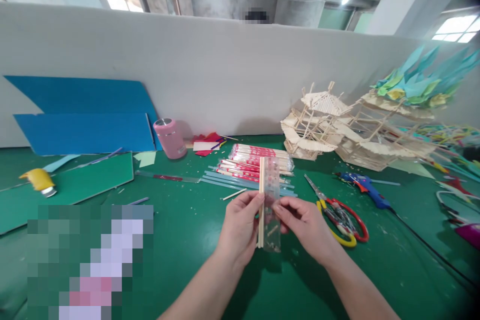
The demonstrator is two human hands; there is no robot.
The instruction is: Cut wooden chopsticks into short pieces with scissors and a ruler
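Observation:
My left hand (242, 222) is closed around a pair of pale wooden chopsticks (261, 175), held upright above the green table. Flat beside them stands a clear plastic strip (272, 185) with faint pinkish marks; whether it is a ruler or a wrapper I cannot tell. Its right edge is pinched between the thumb and fingers of my right hand (300, 217). Just behind the hands lie several packs of chopsticks (258, 152) in clear red-printed wrappers. Translucent bluish glue sticks (232, 180) are spread in front of those packs.
Scissors (337, 215) with red and yellow handles and a blue glue gun (365, 187) with a cord lie right. Stick-built models (315, 125) stand behind them. At left are a pink tumbler (170, 139), a yellow cutter (39, 181) and blue boards (86, 132).

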